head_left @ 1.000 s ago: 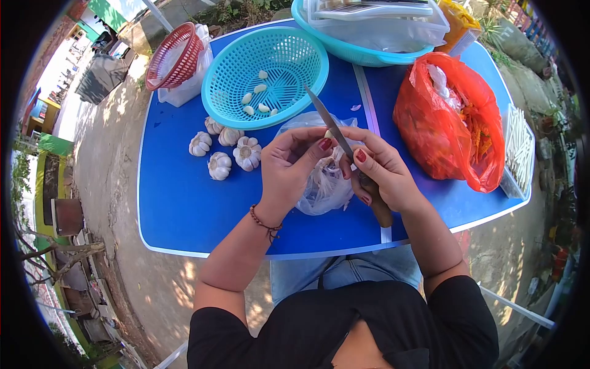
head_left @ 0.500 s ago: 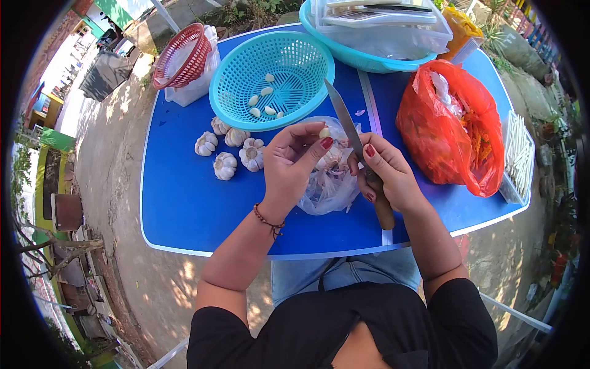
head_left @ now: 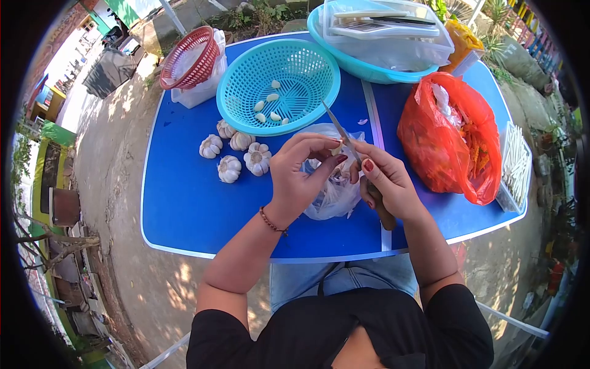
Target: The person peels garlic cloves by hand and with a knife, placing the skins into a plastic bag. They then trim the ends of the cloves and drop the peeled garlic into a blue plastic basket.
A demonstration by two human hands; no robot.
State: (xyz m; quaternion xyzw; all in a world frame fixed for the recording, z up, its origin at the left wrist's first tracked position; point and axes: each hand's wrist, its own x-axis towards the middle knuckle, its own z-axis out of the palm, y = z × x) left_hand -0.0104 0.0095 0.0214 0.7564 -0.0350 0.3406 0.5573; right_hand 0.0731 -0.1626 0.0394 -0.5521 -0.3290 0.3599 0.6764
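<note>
My right hand [head_left: 388, 181] is wrapped round the handle of a knife [head_left: 340, 128], its blade pointing up and to the left. Close to the blade, my left hand [head_left: 302, 175] pinches something small, mostly hidden by the fingers; in the earlier view it showed as a pale garlic clove. Beneath both hands lies a clear plastic bag [head_left: 335, 200] with peelings in it. Several whole garlic bulbs [head_left: 229, 168] sit left of my left hand. A turquoise basket [head_left: 231, 109] beyond them holds several peeled cloves [head_left: 272, 97].
At the right is a red plastic bag [head_left: 430, 147] beside a box of white sticks [head_left: 515, 166]. A turquoise basin [head_left: 381, 75] with plastic containers stands at the back, near a yellow packet [head_left: 462, 44]. A red basket [head_left: 190, 58] rests at the back left of the blue table [head_left: 196, 215].
My left fingers have closed in at the blade, and the clove is now mostly hidden. The knife has turned slightly. The whole view has shifted a little.
</note>
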